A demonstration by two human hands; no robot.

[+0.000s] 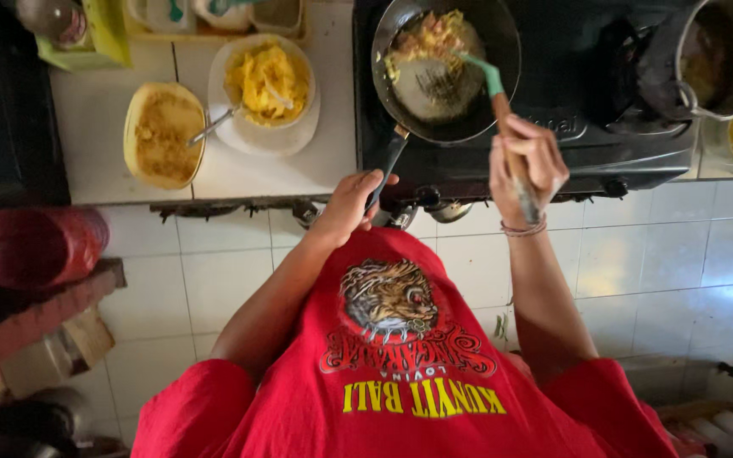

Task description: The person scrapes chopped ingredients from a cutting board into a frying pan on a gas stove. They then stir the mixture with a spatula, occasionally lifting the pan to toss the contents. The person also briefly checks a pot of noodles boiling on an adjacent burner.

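A dark frying pan (502, 51) sits on the black stove (587, 127), with fried food (430, 36) heaped at its far side. My left hand (351, 206) grips the pan's long handle (389, 164) at the counter's front edge. My right hand (526, 163) is closed around the wooden shaft of a spatula (487, 75), whose green head reaches into the pan beside the food.
A metal pot (723, 51) stands on the right burner. On the white tiled counter (316, 161) are a bowl of yellow food (269, 80) with a spoon and a yellow dish (163, 134). A red bucket (36, 246) stands at the lower left.
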